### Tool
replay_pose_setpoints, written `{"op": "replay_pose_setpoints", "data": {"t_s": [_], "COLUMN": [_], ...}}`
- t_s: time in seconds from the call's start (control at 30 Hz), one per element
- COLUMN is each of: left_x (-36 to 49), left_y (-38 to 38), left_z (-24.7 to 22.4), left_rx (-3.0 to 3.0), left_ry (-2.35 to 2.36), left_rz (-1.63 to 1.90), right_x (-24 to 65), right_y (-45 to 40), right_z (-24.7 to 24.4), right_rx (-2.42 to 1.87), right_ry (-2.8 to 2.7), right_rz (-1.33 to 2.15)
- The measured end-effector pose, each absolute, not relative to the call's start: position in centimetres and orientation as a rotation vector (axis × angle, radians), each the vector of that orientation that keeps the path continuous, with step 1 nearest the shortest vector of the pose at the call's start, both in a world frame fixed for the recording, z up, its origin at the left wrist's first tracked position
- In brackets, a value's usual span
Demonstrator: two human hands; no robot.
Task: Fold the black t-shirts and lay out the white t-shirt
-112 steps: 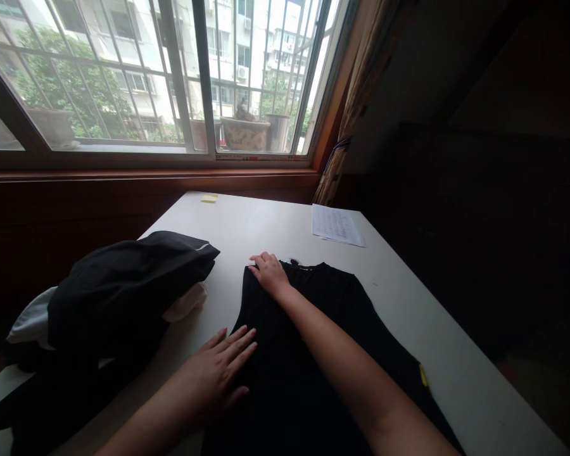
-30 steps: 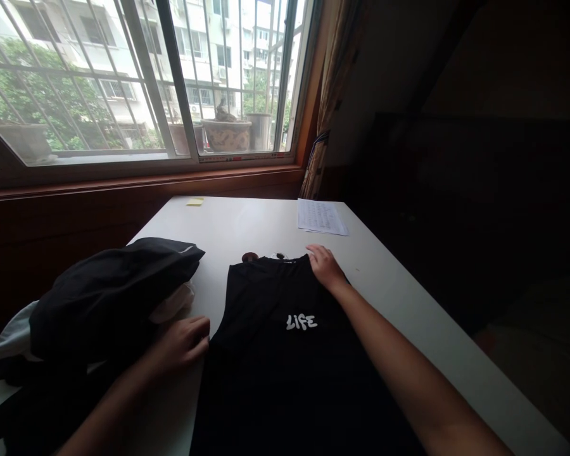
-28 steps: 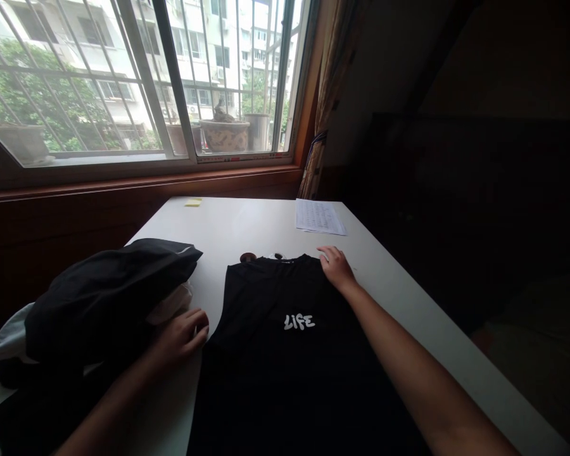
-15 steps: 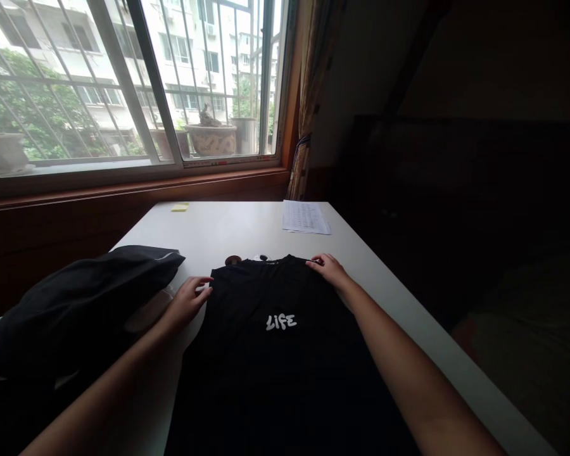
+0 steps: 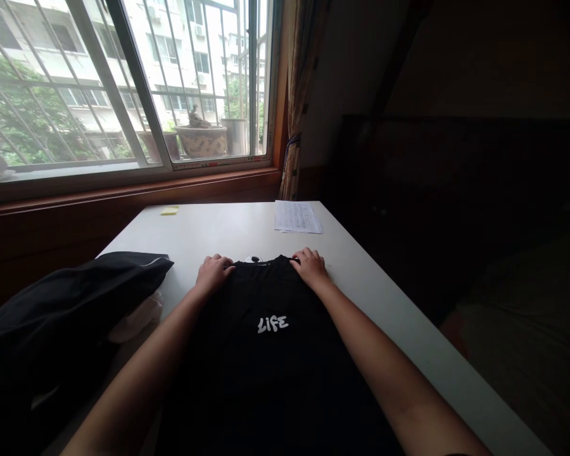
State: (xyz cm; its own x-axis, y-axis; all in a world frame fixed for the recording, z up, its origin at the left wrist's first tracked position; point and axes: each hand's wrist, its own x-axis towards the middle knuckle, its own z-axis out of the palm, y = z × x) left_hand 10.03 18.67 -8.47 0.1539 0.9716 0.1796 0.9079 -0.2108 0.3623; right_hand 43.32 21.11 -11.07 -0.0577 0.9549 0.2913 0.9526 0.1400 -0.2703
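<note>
Your shirt lies on the white table, neckline away from you, white lettering facing up. Your left hand and right hand each touch one shoulder, fingers curled; whether either pinches fabric cannot be told from this view.

Caution: unequal tension between hands may skew the shoulders and wrinkle the chest. A loose fingertip hold may let one corner slip. The round white item just beyond the collar may be knocked or caught if the neckline shifts forward. Your left forearm is near the dark clothes pile; a wide elbow swing could drag it. Dim light on black cloth may conceal creases.
</note>
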Motion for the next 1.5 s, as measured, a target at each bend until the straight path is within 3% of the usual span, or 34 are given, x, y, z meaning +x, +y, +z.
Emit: {"op": "replay_pose_setpoints", "data": {"t_s": [0.57,1.17,1.5], "left_x": [10.6,6.3,5.8], "left_y": [20.2,19.9,20.2], "left_z": [-9.6,-10.2,-10.9], "left_rx": [2.341,2.164,2.094], "left_ry": [1.865,1.633,1.555], "left_rz": [0.473,0.852,0.974], "right_x": [40.5,42.5,39.2], "right_y": [24.6,25.8,24.3], "right_z": [-11.7,-12.0,-10.8], "right_rx": [-1.728,-1.633,-1.401], "right_ry": [-2.081,-2.136,-2.188], "right_rz": [0.074,0.044,-0.172]}}
